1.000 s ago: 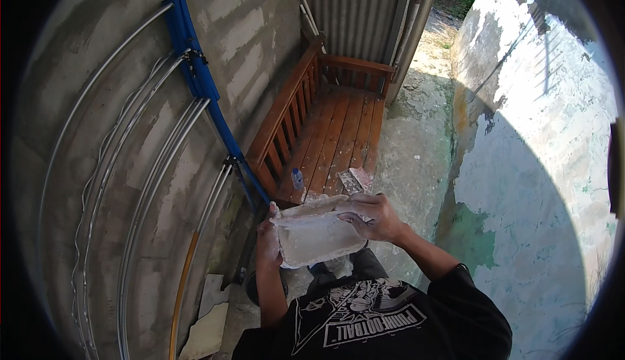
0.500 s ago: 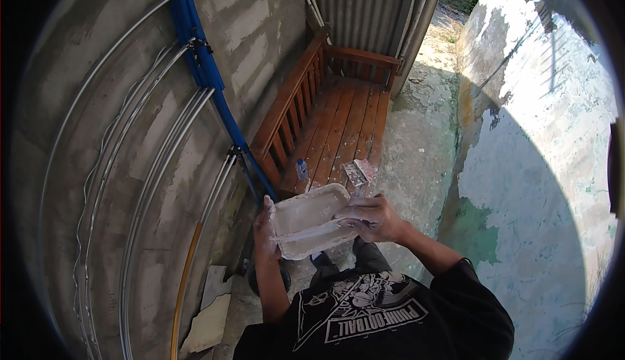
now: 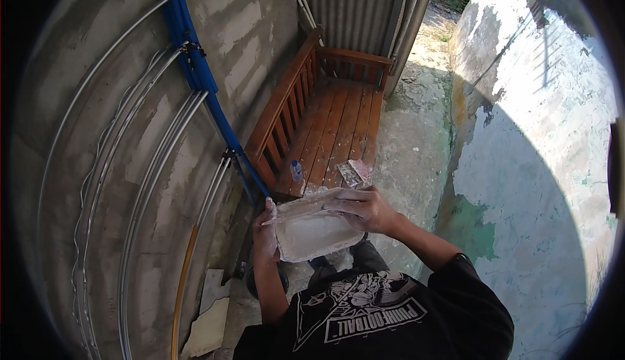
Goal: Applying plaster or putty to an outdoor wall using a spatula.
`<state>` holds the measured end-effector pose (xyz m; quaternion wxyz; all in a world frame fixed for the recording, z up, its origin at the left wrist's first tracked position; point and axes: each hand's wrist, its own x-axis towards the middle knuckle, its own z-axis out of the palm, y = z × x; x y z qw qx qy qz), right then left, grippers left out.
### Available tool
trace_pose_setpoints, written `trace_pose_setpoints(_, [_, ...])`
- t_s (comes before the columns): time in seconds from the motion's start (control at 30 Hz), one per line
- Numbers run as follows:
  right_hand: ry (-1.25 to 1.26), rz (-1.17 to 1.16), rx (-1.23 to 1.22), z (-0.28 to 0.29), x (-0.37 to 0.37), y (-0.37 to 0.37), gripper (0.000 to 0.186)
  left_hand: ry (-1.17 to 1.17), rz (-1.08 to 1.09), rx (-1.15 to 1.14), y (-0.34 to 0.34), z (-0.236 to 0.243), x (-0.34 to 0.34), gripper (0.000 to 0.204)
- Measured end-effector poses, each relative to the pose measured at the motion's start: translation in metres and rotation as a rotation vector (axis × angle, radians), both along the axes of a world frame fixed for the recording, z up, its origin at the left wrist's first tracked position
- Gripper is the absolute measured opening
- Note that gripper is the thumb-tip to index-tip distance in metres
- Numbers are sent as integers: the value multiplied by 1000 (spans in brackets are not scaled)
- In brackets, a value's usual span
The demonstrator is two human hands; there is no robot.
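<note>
A shallow rectangular tray point(image 3: 319, 235), whitish and rough along its rim, is held up in front of my body, with pale plaster-like material smeared over its inside. My left hand point(image 3: 265, 235) grips its left end, the thumb up along the rim. Across the far side of the tray lies a long, thin, pale-coated strip point(image 3: 303, 206). My right hand point(image 3: 366, 210) is closed on that strip's right end, fingers on top and thumb beneath. White residue coats both hands.
Beyond the tray stands a brown wooden bench point(image 3: 335, 122) with a small blue-capped bottle point(image 3: 297, 170) and a stained box-like piece point(image 3: 355, 172) on it. Metal tubes and a blue post point(image 3: 208, 99) line the block wall. A peeling painted wall point(image 3: 521, 178) rises at right.
My right hand and the strip have moved from the tray's middle to its far side, uncovering more of the smeared inside. My left hand keeps its grip. The view has shifted slightly.
</note>
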<state>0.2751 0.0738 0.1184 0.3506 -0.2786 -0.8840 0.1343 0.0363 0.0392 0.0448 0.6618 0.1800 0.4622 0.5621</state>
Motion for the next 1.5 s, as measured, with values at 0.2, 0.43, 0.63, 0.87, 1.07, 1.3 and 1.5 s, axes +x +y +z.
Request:
trace_pose_setpoints(0.2, [-16,74,-17,-17,3,-19,44,40,75,-16,-7,2,-4,48])
trace_pose_setpoints(0.43, [192,86,-264,2,9,-15,33,47,122,-32,-7,0,-5,45])
trace_pose_setpoints(0.63, [69,107,-225,-6,6,-8,25,33,106,2,-8,-9,-3,45])
trace_pose_setpoints(0.87, [124,1,-135,-3,2,1,34,75,22,8,-7,0,2,47])
trace_pose_setpoints(1.07, [22,111,48,-18,7,-8,45,76,92,-1,-10,7,2,49])
trace_pose_setpoints(1.3, [58,101,-205,-15,16,-18,33,80,113,-107,-4,-6,-1,48])
trace_pose_setpoints(1.5, [87,82,-279,-14,17,-9,24,84,69,-28,0,-11,2,48])
